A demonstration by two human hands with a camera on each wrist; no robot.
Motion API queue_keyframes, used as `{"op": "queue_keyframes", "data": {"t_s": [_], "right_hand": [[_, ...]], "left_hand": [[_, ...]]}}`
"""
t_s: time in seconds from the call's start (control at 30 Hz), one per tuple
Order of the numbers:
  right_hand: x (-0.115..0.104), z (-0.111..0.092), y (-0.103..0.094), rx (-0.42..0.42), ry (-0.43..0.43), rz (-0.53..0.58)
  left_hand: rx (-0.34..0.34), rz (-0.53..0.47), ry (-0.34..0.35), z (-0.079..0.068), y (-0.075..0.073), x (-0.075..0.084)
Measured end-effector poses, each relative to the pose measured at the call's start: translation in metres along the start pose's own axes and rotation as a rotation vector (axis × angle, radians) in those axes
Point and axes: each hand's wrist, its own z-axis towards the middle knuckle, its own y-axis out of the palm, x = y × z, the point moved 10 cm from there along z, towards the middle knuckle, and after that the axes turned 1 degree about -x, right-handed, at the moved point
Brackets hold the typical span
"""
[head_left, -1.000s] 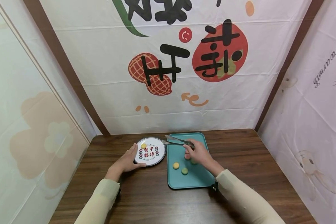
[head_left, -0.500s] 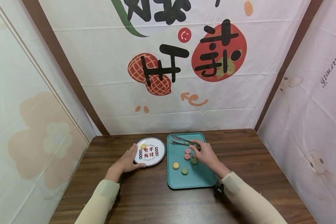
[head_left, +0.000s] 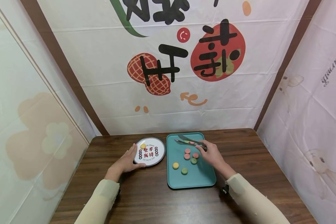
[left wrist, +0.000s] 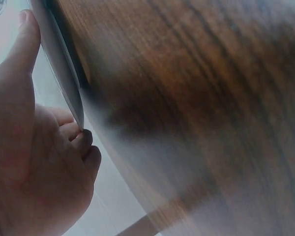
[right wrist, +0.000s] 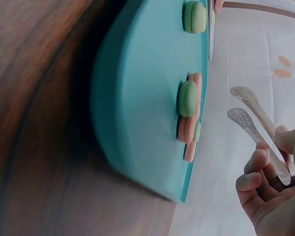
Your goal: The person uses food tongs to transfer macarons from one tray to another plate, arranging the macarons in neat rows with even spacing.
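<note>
In the head view, my left hand holds the left rim of a round white plate printed with red and black lettering, thumb and fingers spread along its edge. A yellow macaron lies on the plate. My right hand grips metal tongs with perforated tips. Their two arms stand apart, nothing between the tips, above the far part of a teal tray. On the tray are pink macarons, green macarons and a yellow macaron. More pink and green ones show partly behind the tongs.
The tray lies right of the plate on a dark wooden table. A printed white cloth wall stands behind the table's far edge, with further cloth walls at left and right.
My right hand and the tongs have moved right, from near the plate's edge to over the tray's far right part, uncovering several macarons. My left hand stays at the plate.
</note>
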Motion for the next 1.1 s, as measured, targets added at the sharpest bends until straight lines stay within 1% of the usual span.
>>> {"op": "queue_keyframes", "data": {"t_s": [0.1,0.33,0.57,0.8,1.1], "right_hand": [[0.004,-0.002,-0.004,0.009,0.007,0.017],[0.014,-0.005,-0.011,0.034,0.027,-0.018],[0.022,-0.008,-0.015,0.043,0.046,-0.025],[0.027,-0.010,-0.015,0.032,0.055,-0.043],[0.032,-0.005,-0.009,0.028,0.069,-0.075]], "left_hand": [[0.001,0.002,-0.002,0.000,0.000,-0.001],[0.000,-0.004,-0.002,0.001,0.000,0.000],[-0.007,0.001,-0.001,0.000,-0.001,0.001],[-0.022,0.009,-0.004,0.000,0.001,0.000],[-0.001,0.007,0.001,0.001,0.000,0.001]]}}
